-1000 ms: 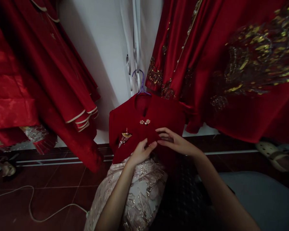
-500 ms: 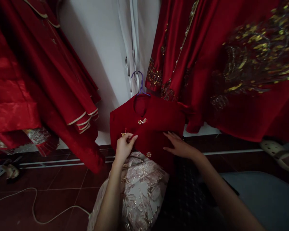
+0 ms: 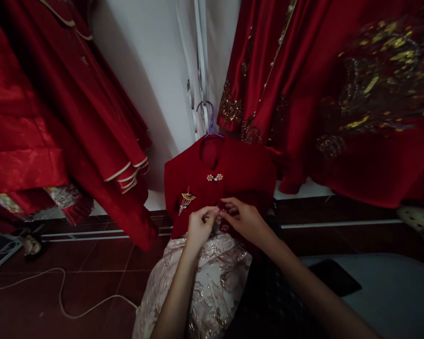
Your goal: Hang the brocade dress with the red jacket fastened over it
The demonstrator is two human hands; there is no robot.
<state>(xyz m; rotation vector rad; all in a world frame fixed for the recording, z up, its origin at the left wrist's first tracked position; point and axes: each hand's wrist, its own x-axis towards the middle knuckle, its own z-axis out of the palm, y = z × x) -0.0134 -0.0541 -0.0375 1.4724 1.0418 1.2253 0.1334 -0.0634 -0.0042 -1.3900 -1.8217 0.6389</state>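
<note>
From the head view, a small red jacket [image 3: 219,183] hangs on a purple hanger [image 3: 209,120] against the white wall [image 3: 151,80], between long red gowns, with a pale brocade skirt [image 3: 205,282] below it. The left hand [image 3: 199,226] and right hand [image 3: 245,220] meet at the jacket's lower front edge, fingertips pinched on the cloth just below the pearl clasp [image 3: 214,177] and beside the gold brooch [image 3: 186,200]. A white cable [image 3: 63,301] lies on the dark red floor [image 3: 38,292].
</note>
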